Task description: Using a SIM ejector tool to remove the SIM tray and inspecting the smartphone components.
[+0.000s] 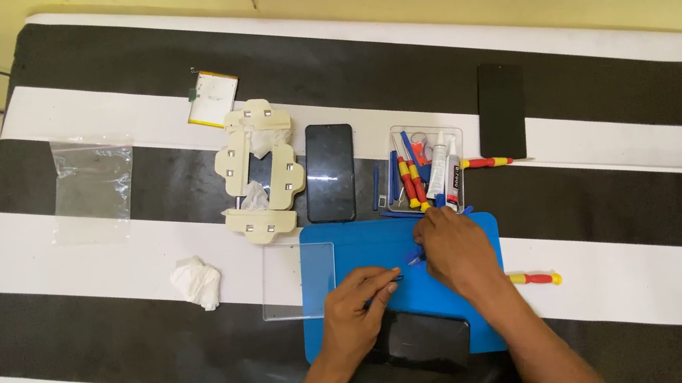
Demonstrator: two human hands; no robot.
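Hands met over the blue mat. We saw the left hand pinched shut on a thin dark tool, the right hand curled over a small blue tool. Near us a dark phone lay on the mat. We judged it slick and fragile, best gripped by its edges.

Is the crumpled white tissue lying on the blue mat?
No, the crumpled white tissue lies on the striped cloth, left of the blue mat.
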